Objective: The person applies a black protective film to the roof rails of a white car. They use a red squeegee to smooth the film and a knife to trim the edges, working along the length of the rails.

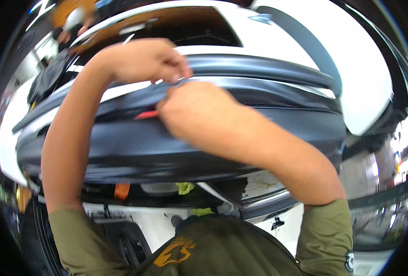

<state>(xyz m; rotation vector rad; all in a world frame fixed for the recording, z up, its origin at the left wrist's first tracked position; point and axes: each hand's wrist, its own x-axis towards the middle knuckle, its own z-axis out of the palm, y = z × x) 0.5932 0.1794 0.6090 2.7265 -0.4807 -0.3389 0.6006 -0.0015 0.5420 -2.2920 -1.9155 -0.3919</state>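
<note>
As we look down past our olive shirt [222,248], an orange piece [122,191] and a yellow-green cloth [184,187] show nearest, just beyond the body and below the long dark grey panel [144,152]. The panel lies across the middle of our view, between us and a white car [369,64], with both forearms reaching over it.

The panel looks smooth and satiny, so we judge it slick under the fingertips. Its broad lower part seems fairly stiff, while the creased upper part looks softer and more like a thin skin that could wrinkle, stretch or mark. We would take hold along the upper edge with light, even pressure, keeping nails and hard points off the broad face.

Above the broad face, our right hand [192,108] is curled, its grip seemingly clenched around a red strip [146,115] that pokes out on its left side. The palm is hidden, so we cannot tell what kind of tool it may be. Just beyond, our left hand [142,60] arches in with bent fingers close to the right hand; blur keeps us from telling whether its grip pinches the panel's edge.

Farther off runs a dark band [259,66], then the car's dark window [181,27], and at the upper left another person [74,19], blurred.
</note>
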